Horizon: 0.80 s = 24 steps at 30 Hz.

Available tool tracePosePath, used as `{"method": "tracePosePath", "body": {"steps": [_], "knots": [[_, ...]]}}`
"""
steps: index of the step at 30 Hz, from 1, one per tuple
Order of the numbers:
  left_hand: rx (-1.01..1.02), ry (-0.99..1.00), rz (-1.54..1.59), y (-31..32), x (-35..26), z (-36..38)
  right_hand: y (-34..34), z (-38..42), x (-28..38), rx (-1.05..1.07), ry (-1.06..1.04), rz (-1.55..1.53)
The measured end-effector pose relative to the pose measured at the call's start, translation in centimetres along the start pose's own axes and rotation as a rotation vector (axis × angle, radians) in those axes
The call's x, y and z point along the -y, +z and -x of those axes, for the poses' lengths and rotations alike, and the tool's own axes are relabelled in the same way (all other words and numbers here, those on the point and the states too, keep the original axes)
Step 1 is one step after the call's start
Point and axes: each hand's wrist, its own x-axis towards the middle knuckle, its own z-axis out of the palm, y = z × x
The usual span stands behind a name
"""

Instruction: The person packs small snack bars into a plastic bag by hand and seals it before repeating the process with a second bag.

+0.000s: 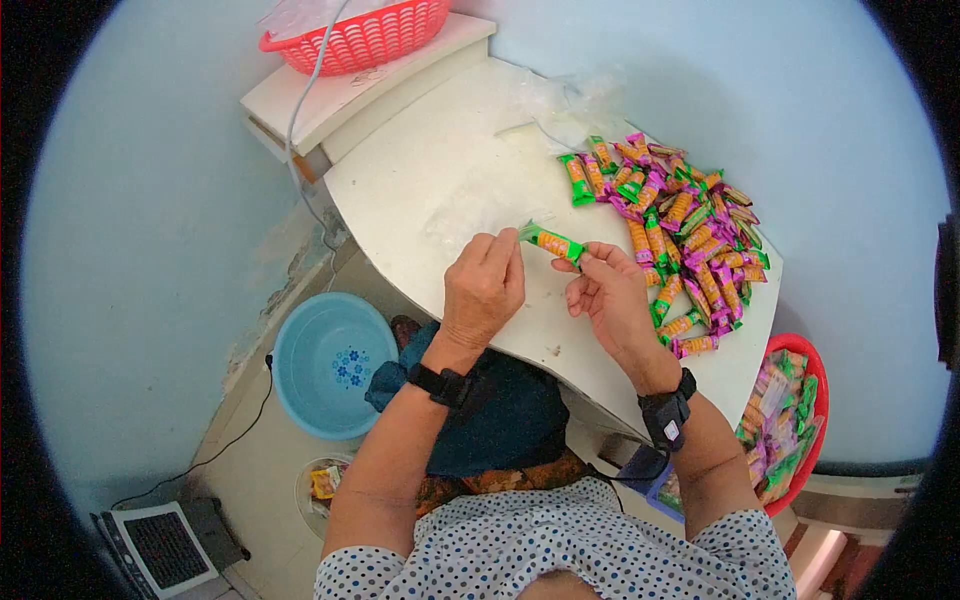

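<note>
My right hand pinches the right end of a small green and orange snack packet above the white table. My left hand is closed at the packet's other end, its fingertips pressed on what looks like a thin clear plastic bag. How far the packet sits inside that plastic is hard to make out. Beyond my left hand lie more clear plastic bags. To the right of my hands spreads a loose heap of similar packets in green, purple and orange wrappers.
A red basket stands on a white ledge at the back left, a grey cable hanging past it. More clear plastic lies by the wall. On the floor sit a blue basin and a red tub of filled packs at right.
</note>
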Motion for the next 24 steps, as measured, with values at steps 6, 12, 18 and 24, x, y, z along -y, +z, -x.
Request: {"method": "tracePosePath", "body": {"steps": [6,12,18,24], "knots": [[-0.04,-0.143,0.06,0.0,-0.1,-0.3,0.0,0.3,0.9,-0.093,-0.046,-0.029],[-0.017,-0.111,0.029,0.0,-0.2,-0.2,0.6,0.9,1.0,-0.031,0.022,0.004],[0.073,0.062,0.078,-0.3,-0.5,0.0,0.7,0.6,-0.2,0.116,0.054,0.075],[0.186,0.161,0.068,-0.8,-1.0,0.3,0.2,-0.2,-1.8,0.174,0.041,0.269]]}}
